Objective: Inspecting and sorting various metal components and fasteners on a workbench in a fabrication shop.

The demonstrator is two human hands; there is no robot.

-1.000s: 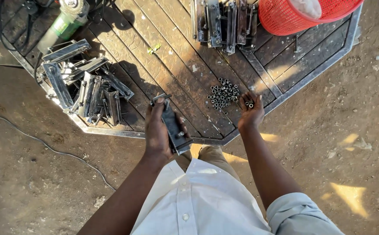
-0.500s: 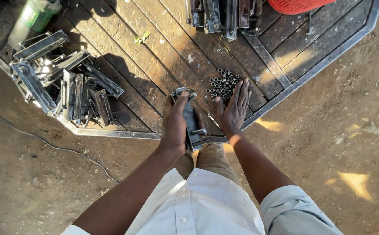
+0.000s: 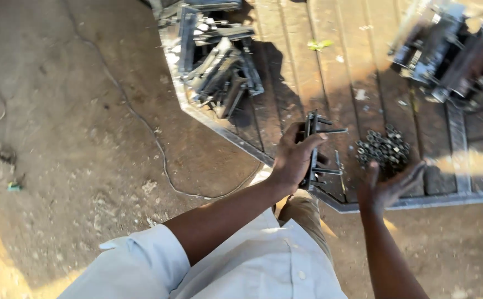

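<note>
My left hand [image 3: 294, 158] grips a dark metal bracket [image 3: 313, 148] with bolts sticking out of it, holding it upright over the front edge of a wooden platform with a metal rim [image 3: 225, 133]. My right hand [image 3: 388, 185] hovers with fingers spread, palm up, just below a small pile of metal nuts [image 3: 384, 148] on the planks; I see nothing in it. The hand is blurred.
A heap of similar metal brackets [image 3: 216, 66] lies at the platform's left corner and another heap [image 3: 446, 50] at the top right. A thin cable [image 3: 142, 119] snakes over the dirt ground to the left. A green leaf [image 3: 319, 44] lies on the planks.
The view has swung to the left and closer. My right hand has drawn back from the nuts and turned open. My left hand keeps the bracket, raised slightly.
</note>
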